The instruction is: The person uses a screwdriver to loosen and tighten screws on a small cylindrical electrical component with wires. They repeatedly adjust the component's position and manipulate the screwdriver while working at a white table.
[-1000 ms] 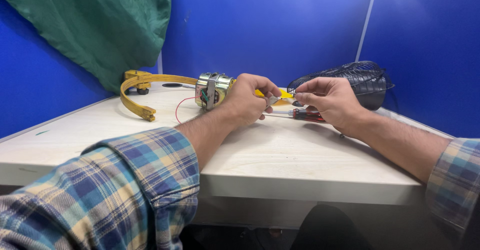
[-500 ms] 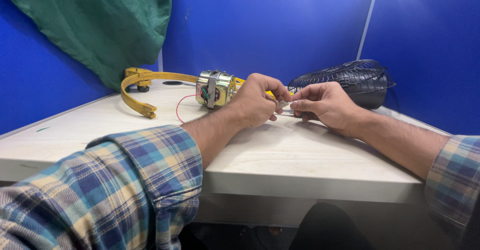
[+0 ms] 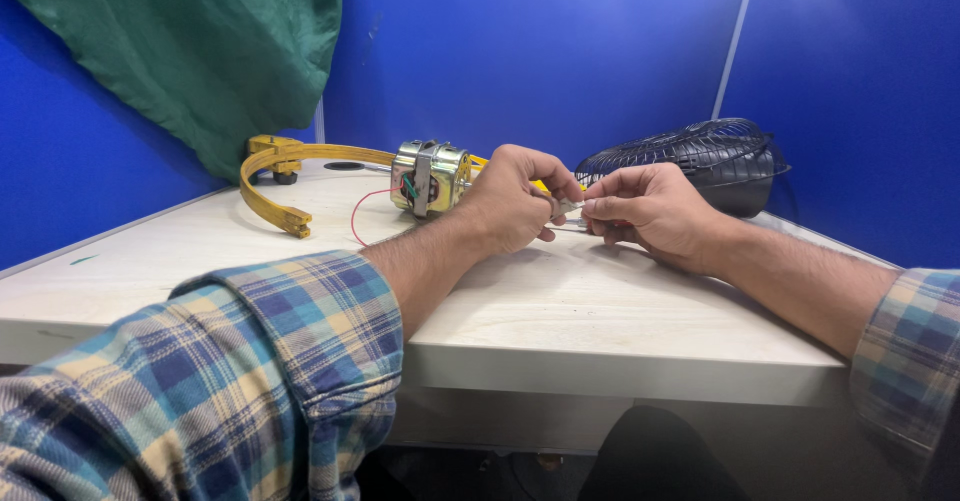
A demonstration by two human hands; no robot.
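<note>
Both hands are meeting over the middle of the pale table [image 3: 620,331]. The left hand [image 3: 515,201] and the right hand [image 3: 645,211] are each pinching, fingers curled almost shut, a small pale connector [image 3: 570,205] between thumb and fingertips (its exact form is too small to tell). It is sitting just above the tabletop, near the small motor [image 3: 430,176] with its red wire [image 3: 362,216]. A yellow curved bracket [image 3: 290,166] and a black fan guard [image 3: 700,156] are lying behind. The piece looks light, stiff and easily bent; it is best gripped by its body, not its leads.
</note>
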